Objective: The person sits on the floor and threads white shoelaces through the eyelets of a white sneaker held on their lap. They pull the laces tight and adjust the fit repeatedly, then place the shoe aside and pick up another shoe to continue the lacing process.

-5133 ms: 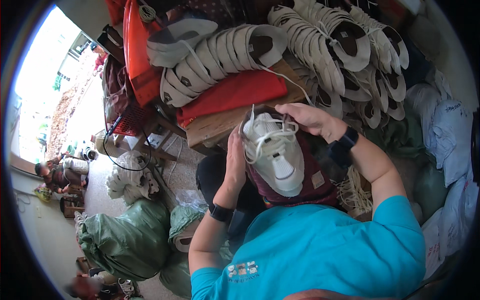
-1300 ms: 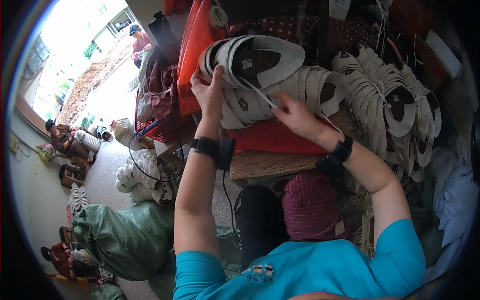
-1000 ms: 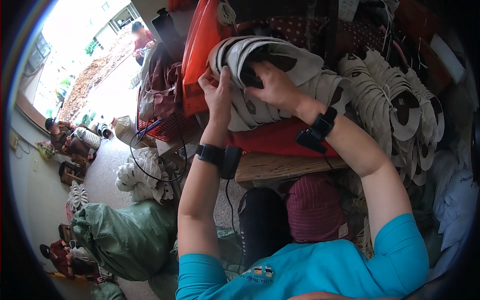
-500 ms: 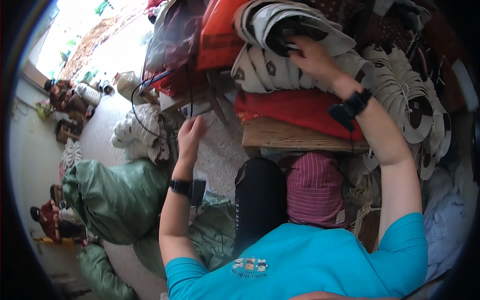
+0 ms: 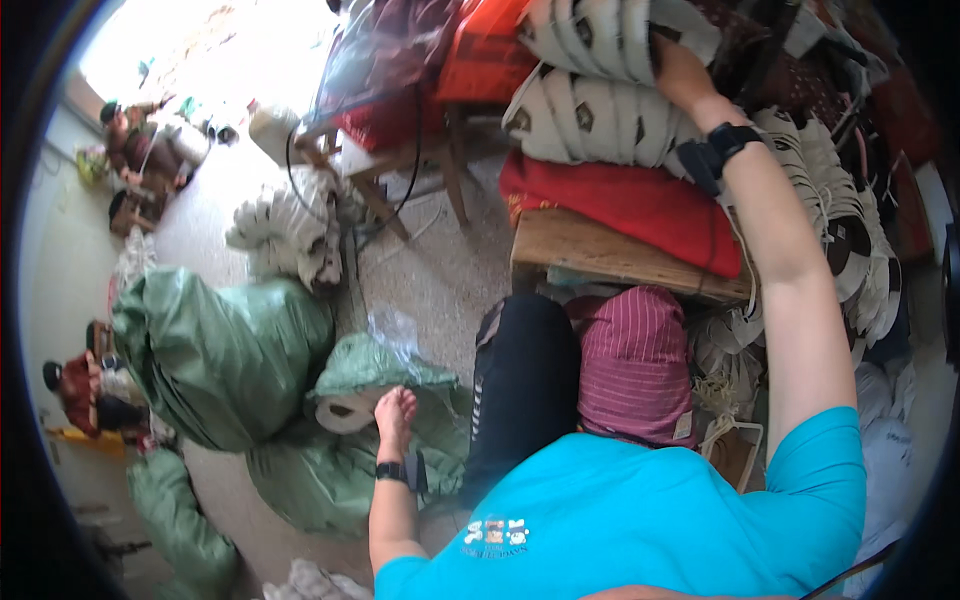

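Note:
Nested white shoe uppers [image 5: 585, 38] with dark linings lie in a row at the top of the view. My right hand [image 5: 684, 75] is against the right end of this row, its fingers partly hidden among the pieces. Just below it sits a second nested row of white uppers [image 5: 590, 118], on red cloth [image 5: 620, 215] over a wooden bench. Down on my left, my left hand [image 5: 396, 408] hovers beside a white roll [image 5: 345, 412] and green sacking, with fingers curled in. Whether anything small is inside them is hidden. A black band is on each wrist.
A full green sack [image 5: 225, 355] stands at the left, with white uppers [image 5: 285, 230] heaped behind it. More uppers [image 5: 840, 220] hang in rows at the right. A wooden stool [image 5: 410, 185] carries a red basket. Two people [image 5: 150, 150] sit by the far left wall.
The upper row, earlier tilted with its opening toward me, now lies sideways above the other row, my right hand at its end. My left hand has dropped toward the green sacking.

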The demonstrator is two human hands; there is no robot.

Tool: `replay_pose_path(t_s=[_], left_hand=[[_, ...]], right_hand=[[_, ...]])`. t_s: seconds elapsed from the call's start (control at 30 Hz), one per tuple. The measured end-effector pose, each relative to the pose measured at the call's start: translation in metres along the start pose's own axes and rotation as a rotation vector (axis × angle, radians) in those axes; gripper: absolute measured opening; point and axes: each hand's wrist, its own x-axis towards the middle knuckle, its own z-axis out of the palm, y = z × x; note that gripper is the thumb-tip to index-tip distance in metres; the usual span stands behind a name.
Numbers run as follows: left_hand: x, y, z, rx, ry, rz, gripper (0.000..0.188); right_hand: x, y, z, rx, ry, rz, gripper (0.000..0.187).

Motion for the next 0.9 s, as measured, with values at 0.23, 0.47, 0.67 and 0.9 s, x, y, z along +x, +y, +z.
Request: replay_pose_path(t_s=[0.23,0.47,0.67,0.9], left_hand=[[0.035,-0.075,-0.058,0.091,0.306,0.105,0.019],[0.035,-0.115,-0.080,0.050,0.422,-0.031,0.021],[0.126,-0.115,-0.110,0.215,0.786,0.206,0.036],[0.158,-0.060,-0.114,0.009,0.560,0.035,0.044]], right_hand=[[-0.040,0.111,-0.014,0.001,-0.093,0.105,0.056],[-0.112,0.128,-0.046,0.075,-0.097,0.035,0.044],[-0.155,0.130,-0.073,0.198,-0.201,0.177,0.035],[-0.208,0.119,-0.090,0.301,-0.223,0.319,0.029]])
